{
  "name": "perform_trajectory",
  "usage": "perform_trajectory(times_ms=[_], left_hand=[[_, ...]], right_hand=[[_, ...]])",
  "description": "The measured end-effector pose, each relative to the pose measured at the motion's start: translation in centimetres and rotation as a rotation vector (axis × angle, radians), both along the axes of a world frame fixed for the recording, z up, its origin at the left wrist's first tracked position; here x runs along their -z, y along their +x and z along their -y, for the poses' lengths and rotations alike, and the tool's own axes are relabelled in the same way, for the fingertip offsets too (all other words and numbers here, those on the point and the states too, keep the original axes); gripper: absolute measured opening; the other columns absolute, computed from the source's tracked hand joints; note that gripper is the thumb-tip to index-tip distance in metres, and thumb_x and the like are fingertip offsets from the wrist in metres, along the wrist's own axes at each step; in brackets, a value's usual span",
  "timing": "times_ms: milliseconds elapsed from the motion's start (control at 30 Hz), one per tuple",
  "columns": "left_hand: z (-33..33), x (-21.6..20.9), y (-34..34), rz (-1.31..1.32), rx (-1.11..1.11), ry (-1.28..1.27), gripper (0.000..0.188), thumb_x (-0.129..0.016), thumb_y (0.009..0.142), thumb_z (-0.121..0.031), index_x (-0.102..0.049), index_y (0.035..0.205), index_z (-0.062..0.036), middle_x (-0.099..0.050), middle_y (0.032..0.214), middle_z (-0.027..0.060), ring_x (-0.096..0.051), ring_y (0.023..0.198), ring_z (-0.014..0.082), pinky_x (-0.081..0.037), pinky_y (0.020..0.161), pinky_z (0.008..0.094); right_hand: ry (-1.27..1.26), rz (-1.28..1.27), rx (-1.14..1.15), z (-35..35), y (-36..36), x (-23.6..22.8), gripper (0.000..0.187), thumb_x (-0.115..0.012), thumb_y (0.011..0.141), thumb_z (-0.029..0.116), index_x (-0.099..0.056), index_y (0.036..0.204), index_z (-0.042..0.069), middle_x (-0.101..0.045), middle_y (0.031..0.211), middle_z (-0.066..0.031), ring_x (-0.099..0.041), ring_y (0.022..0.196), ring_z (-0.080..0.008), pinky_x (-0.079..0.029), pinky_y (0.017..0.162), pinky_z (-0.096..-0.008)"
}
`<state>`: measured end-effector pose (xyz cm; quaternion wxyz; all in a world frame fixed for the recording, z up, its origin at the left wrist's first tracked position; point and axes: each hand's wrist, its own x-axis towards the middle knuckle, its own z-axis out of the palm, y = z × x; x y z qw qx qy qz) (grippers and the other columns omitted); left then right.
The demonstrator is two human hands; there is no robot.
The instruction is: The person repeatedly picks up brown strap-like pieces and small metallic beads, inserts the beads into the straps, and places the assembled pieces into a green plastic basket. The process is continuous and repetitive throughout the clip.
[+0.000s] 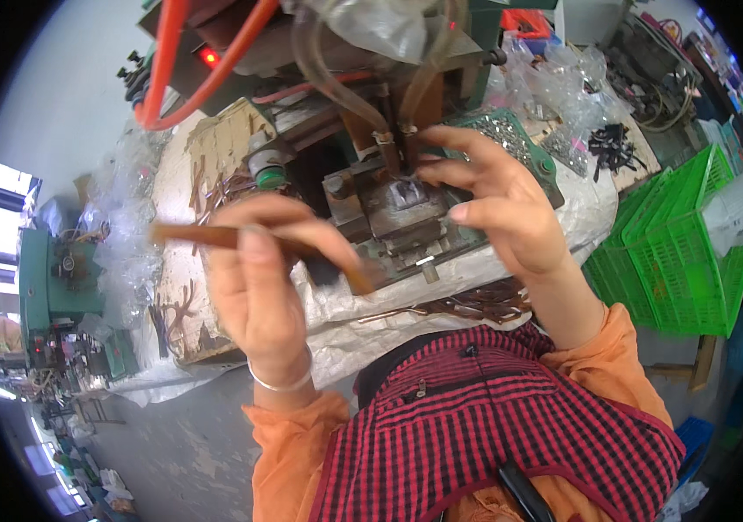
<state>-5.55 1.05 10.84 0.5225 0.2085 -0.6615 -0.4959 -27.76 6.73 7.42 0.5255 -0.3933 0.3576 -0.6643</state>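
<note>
My left hand (262, 287) is closed around a brown strap-like strip (193, 233), slightly blurred, left of the machine's work block. A dark piece shows under its fingers, and I cannot make out what it is. My right hand (511, 200) reaches in from the right with its fingers apart and nothing visible between them. Its fingertips are close to the upright press tool (395, 157), and whether they touch it I cannot tell. Below that tool sits a metal die block (406, 204) with a small shiny piece on top.
Orange hoses (167, 70) and cloudy tubes (323, 74) hang over the machine. Brown strips (467, 304) lie along the bench's near edge. A green-edged tray (511, 139) of small metal parts stands behind my right hand. Green plastic crates (667, 252) stand at the right. Clear bags (554, 78) lie behind.
</note>
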Motion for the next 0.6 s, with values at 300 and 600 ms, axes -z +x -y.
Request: perform_trajectory(times_ms=[300, 600], left_hand=[[-2.2, 6.8, -5.2, -0.034, 0.565, 1.069, 0.034, -0.048, 0.109, -0.037, -0.061, 0.105, -0.0058, -0.066, 0.072, 0.0044, -0.050, 0.055, 0.0066, -0.032, 0.043, 0.0205], [-2.4, 6.5, -5.5, -0.071, 0.469, 1.117, 0.033, -0.053, 0.107, -0.031, -0.063, 0.098, -0.0009, -0.063, 0.066, 0.0063, -0.055, 0.062, 0.0125, -0.042, 0.057, 0.0224]], right_hand=[[0.287, -1.579, 0.802, -4.4, -7.9, 10.8, 0.028, -0.080, 0.079, 0.019, -0.073, 0.101, 0.003, -0.070, 0.098, -0.0132, -0.062, 0.095, -0.0357, -0.050, 0.086, -0.0467], [0.111, -1.462, 0.879, 1.2, -9.6, 11.7, 0.009, -0.076, 0.084, 0.016, -0.074, 0.090, 0.009, -0.068, 0.089, -0.0104, -0.062, 0.089, -0.0333, -0.048, 0.081, -0.0436]])
